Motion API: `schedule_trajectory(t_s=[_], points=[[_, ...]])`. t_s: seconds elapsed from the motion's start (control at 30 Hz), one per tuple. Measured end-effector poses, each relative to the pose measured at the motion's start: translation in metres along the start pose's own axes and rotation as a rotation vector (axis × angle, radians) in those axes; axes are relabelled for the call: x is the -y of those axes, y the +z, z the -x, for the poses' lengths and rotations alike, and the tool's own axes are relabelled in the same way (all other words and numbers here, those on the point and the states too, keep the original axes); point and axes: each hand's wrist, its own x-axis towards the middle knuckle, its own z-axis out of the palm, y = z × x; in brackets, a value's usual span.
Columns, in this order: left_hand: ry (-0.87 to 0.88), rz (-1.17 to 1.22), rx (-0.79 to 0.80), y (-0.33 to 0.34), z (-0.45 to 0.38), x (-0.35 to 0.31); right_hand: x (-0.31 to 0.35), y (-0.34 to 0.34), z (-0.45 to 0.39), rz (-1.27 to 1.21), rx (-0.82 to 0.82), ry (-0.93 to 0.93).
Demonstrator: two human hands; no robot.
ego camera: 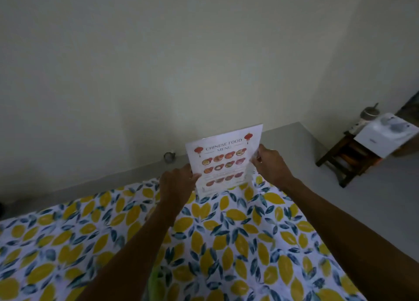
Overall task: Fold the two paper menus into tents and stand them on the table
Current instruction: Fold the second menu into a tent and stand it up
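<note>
One paper menu (224,162), headed "CHINESE FOOD MENU" with red lanterns at its upper corners and rows of small dish pictures, stands upright near the far edge of the table (226,244), its printed face toward the camera and its lower edge at or just above the cloth; a paler panel shows behind its right edge, possibly a folded back half, though the dim light leaves this uncertain. The left hand (176,185) grips the menu's left edge at mid-height, fingers closed on the paper with the thumb in front. The right hand (271,164) pinches the right edge slightly higher, fingers curled round it. Both forearms are bare and extend forward from the lower frame, converging on the sheet; the left forearm crosses the middle of the table. The table is covered by a white cloth (249,232) printed with yellow lemons and blue leaves. Beyond the table, a small dark round object (169,157) lies on the grey floor (340,205) at the foot of the pale wall (181,62), left of the menu. To the right, well apart, a dark wooden stool (344,162) carries a white box (385,136), with a metal vessel (369,113) behind it.
</note>
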Motion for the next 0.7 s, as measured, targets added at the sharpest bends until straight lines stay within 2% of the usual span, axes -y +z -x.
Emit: schedule_trajectory(t_s=[0.27,0.57,0.7], points=[[-0.044,0.06,0.099,0.049,-0.075,-0.078,-0.089,-0.019,-0.058,-0.009,-0.051,0.08],[-0.084,0.048,0.213,0.066,-0.116,-0.111,-0.126,0.004,-0.099,-0.011,-0.058,0.149],[-0.127,0.121,0.187,0.075,-0.122,-0.113,-0.132,0.023,-0.112,-0.008,-0.041,0.18]])
